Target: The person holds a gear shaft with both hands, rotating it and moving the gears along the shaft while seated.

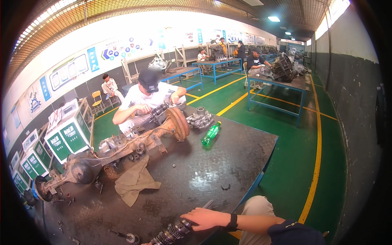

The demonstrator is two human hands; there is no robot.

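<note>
My right hand (203,218), with a dark band at the wrist, comes in from the lower right. Its fingers are closed over the upper part of a gear shaft (173,232), a steel shaft with several toothed gears. The bare end of the shaft sticks out beyond my hand, and its lower end runs toward the picture's bottom edge. To the left of it lies a smaller shaft with a gear (132,238) on the dark tread-plate table (204,179). My left hand is out of the picture.
A rusty axle (85,167) with a brake drum (177,124) crosses the table. A person in white handles a gear assembly behind it. A brown cloth (136,183), green bottle (211,134), metal housing (200,118) and curved dark clip (225,188) lie there too.
</note>
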